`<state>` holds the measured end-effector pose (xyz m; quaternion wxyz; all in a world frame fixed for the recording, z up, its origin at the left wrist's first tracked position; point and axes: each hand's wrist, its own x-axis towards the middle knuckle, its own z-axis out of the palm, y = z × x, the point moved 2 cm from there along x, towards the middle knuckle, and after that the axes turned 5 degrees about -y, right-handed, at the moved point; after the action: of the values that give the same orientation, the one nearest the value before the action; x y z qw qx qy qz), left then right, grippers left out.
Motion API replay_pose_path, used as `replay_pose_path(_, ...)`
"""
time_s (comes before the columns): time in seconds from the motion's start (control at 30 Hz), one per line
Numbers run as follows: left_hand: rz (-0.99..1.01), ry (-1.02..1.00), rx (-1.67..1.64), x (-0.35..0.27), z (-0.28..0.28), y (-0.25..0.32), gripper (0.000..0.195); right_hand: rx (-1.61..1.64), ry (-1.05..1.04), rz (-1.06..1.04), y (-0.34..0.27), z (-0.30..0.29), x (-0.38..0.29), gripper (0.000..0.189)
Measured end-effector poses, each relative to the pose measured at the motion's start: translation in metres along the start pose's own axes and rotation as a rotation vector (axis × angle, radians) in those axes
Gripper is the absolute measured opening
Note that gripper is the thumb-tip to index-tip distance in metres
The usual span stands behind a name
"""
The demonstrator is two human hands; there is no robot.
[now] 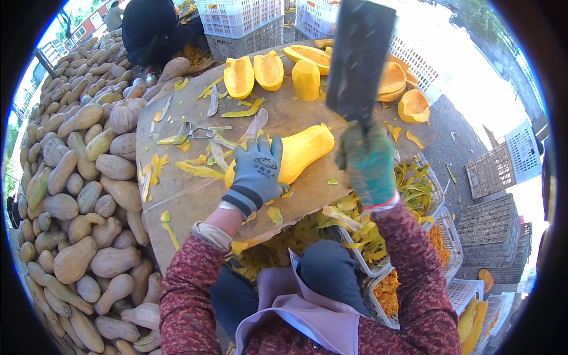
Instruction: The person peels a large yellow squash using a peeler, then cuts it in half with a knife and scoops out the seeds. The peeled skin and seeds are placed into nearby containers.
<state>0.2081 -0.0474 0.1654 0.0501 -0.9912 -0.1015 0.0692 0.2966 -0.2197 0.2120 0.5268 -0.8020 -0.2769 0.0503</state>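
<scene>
A peeled, bright yellow squash (308, 148) lies slantwise on the wooden board (177, 204) before me. My left hand (258, 171), in a grey rubber-coated glove, presses on its left part with the fingers spread. My right hand (368, 164), in a green glove, grips the handle of a cleaver (361, 62) whose wide blade stands raised, blurred, above the board to the right of the squash. A metal peeler (193, 132) rests left of my left hand among peel strips. Hollowed squash halves (239, 77) and a peeled upright piece (305, 80) sit along the far edge.
Unpeeled squashes (75, 259) are heaped on the left. Crates of peelings (355, 248) and orange pulp (387, 295) stand by my right knee. Stacked crates (488, 226) are at the right, white crates (242, 17) beyond the board. A person in dark clothing (148, 33) is at the far left.
</scene>
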Motion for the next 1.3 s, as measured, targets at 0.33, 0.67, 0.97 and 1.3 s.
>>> replay_pose_path(0.33, -0.002, 0.106, 0.042, -0.011, 0.020, -0.003, 0.110, -0.190, -0.704, 0.574, 0.100, 0.016, -0.025, 0.032)
replay_pose_path(0.67, 0.095, 0.405, -0.050, 0.007, 0.029, -0.003, 0.095, 0.452, 0.142, 0.521, 0.127, -0.044, -0.060, 0.017)
replay_pose_path(0.97, -0.007, -0.195, -0.795, 0.098, 0.052, 0.080, 0.096, 0.513, 0.224, 0.561, 0.169, 0.008, -0.025, 0.030)
replay_pose_path(1.3, -0.017, 0.160, -1.495, 0.146, 0.105, 0.078, 0.090, 0.393, 0.206, 0.273, 0.189, 0.018, 0.034, 0.028)
